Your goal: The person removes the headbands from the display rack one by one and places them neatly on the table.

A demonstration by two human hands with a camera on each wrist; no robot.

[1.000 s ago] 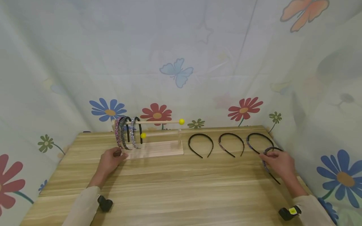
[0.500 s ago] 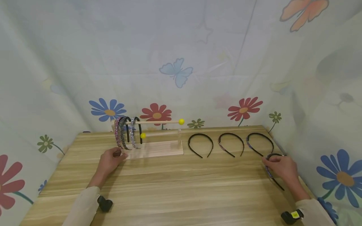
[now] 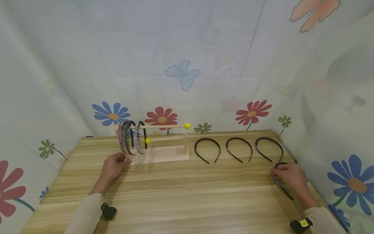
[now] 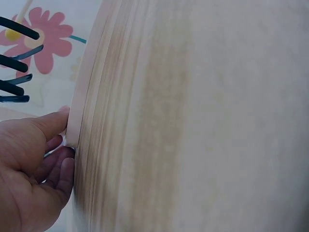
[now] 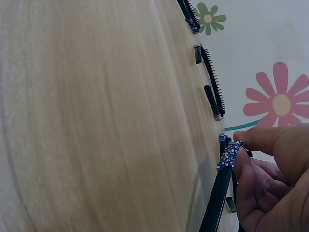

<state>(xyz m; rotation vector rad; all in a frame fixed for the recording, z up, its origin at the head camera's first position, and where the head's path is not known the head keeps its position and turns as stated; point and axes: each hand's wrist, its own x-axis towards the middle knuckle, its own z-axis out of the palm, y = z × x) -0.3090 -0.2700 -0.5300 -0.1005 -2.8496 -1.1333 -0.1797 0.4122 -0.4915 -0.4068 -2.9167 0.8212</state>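
Note:
My left hand (image 3: 114, 166) grips the near left corner of a wooden headband rack (image 3: 168, 154), thumb on top of its base board (image 4: 77, 116) in the left wrist view. Several rhinestone headbands (image 3: 127, 138) with comb teeth hang together at the left end of the rack. At the table's right side, my right hand (image 3: 292, 177) pinches a black headband (image 3: 282, 188). Its blue and clear rhinestone section (image 5: 229, 155) sits between thumb and fingers in the right wrist view. The far part of that headband is hidden behind the hand.
Three more black headbands lie in a row at the back right: a plain-looking one (image 3: 207, 139), one with pinkish stones (image 3: 239, 138) and one with bluish stones (image 3: 268, 139). Yellow balls (image 3: 187, 125) cap the rack's rods. A floral curtain (image 3: 187, 39) surrounds the wood-grain table (image 3: 187, 195).
My right hand has drawn the blue-stoned headband slightly nearer and to the right, away from the bluish one behind it. The left hand has kept its place on the rack.

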